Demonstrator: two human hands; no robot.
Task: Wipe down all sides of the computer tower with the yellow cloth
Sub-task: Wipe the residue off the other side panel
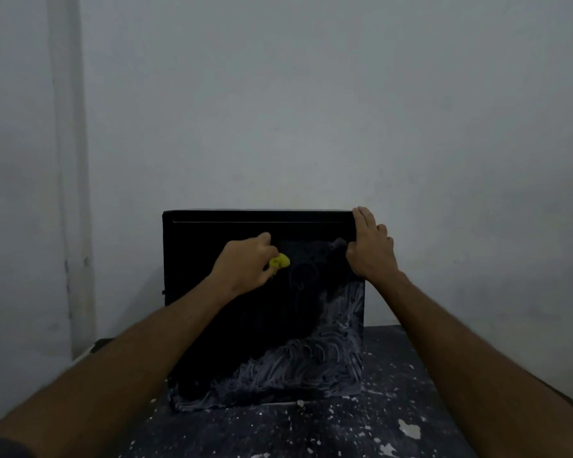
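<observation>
Head view looks down at a black box-shaped computer tower [245, 325] standing on a dark surface [394, 408] that's speckled with white paint spots, pushed up close to a plain pale grey wall [311, 110]. The big side panel faces the camera, and its lower right part is covered in greyish streaky smears, while the upper and left part looks clean and dark.

The person's left hand [245, 264] is balled up around a small bright yellow cloth [280, 261], fingers curled tight on it, pressing it against the side panel a bit above the middle. Only a little lump of the cloth pokes out past the knuckles.

The right hand [371, 246] is on the tower's upper right corner, fingers laid out mostly straight over the top right edge and thumb against the side panel, so it's more bracing than gripping. Both forearms are bare and reach in from the bottom corners. A vertical ridge [70, 160] runs down the wall at the left.
</observation>
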